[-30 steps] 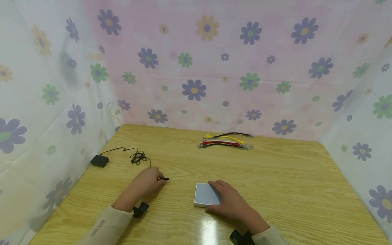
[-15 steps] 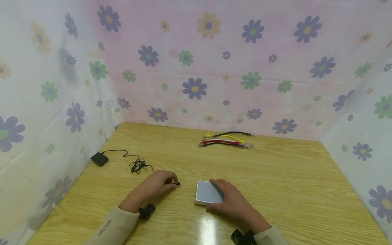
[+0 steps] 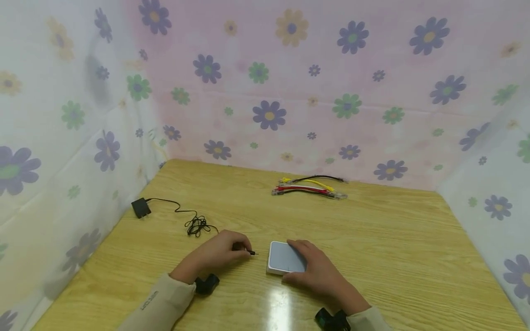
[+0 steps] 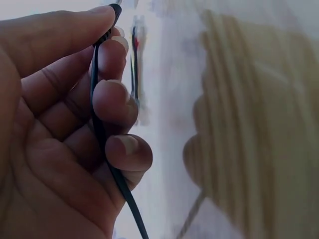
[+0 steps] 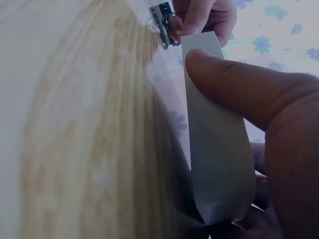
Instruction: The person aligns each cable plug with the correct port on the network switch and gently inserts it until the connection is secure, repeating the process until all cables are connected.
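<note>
My left hand (image 3: 217, 253) pinches the black barrel plug (image 3: 251, 252) of a power adapter cord between thumb and fingers, its tip pointing right. In the left wrist view the cord (image 4: 97, 117) runs down across the curled fingers. My right hand (image 3: 319, 271) grips a flat white box with a grey-blue top (image 3: 286, 257) by its right side, thumb along the near side (image 5: 217, 134). A small gap separates the plug tip from the box's left side. Whether the box touches the table cannot be told.
The black power adapter (image 3: 141, 208) lies at the table's left edge, its cord bunched in a loose coil (image 3: 197, 225). Short network cables (image 3: 308, 189) in black, yellow, white and red lie near the back. Flowered cloth walls (image 3: 269, 115) enclose the wooden table (image 3: 393, 239).
My left hand has moved right with the plug, closer to the box, dragging the cord along. The right hand keeps its grip on the box, almost unmoved. The head view has shifted slightly.
</note>
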`<action>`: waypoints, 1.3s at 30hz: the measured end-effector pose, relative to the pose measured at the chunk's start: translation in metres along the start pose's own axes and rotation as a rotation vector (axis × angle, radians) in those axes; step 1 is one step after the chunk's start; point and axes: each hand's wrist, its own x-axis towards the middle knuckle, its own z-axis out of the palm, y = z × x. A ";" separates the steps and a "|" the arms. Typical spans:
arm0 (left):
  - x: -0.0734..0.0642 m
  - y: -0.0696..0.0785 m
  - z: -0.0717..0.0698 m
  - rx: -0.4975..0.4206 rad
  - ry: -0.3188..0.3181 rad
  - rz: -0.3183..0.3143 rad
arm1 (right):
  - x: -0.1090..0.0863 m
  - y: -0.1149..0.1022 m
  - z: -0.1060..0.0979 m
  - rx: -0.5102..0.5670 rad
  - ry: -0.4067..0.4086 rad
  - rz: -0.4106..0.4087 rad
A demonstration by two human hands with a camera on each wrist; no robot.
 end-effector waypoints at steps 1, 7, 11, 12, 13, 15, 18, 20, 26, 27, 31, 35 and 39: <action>0.000 0.001 0.001 -0.005 -0.004 -0.001 | 0.000 0.000 0.000 -0.001 0.000 0.001; 0.000 0.005 0.005 -0.032 -0.018 -0.016 | 0.000 0.000 0.000 0.009 0.002 0.006; 0.001 0.005 0.008 -0.044 -0.024 -0.006 | 0.000 -0.001 0.001 0.018 0.007 0.011; 0.002 0.005 0.009 -0.039 -0.023 0.003 | -0.001 -0.001 0.001 0.019 0.007 0.011; 0.002 0.005 0.009 -0.038 -0.021 0.010 | -0.001 -0.001 0.001 0.018 0.007 0.010; 0.002 0.006 0.010 -0.034 -0.019 0.016 | -0.001 -0.001 0.001 0.021 0.007 0.009; 0.002 0.007 0.012 -0.037 -0.016 0.016 | 0.000 -0.002 0.001 0.020 0.005 0.009; 0.002 0.008 0.013 -0.043 -0.018 0.009 | 0.000 -0.002 0.001 0.018 0.002 0.012; 0.003 0.010 0.016 -0.073 -0.026 -0.016 | 0.000 -0.002 0.000 0.016 -0.002 0.013; 0.003 0.011 0.016 -0.074 -0.027 -0.019 | 0.000 -0.002 0.000 0.017 -0.002 0.012; 0.005 0.013 0.018 -0.082 -0.030 -0.020 | 0.000 -0.001 0.000 0.014 -0.002 0.005; 0.005 0.014 0.019 -0.080 -0.031 -0.018 | 0.000 -0.002 0.001 0.010 -0.001 0.006; 0.005 0.015 0.020 -0.082 -0.029 -0.016 | 0.000 -0.003 0.000 0.010 -0.004 0.012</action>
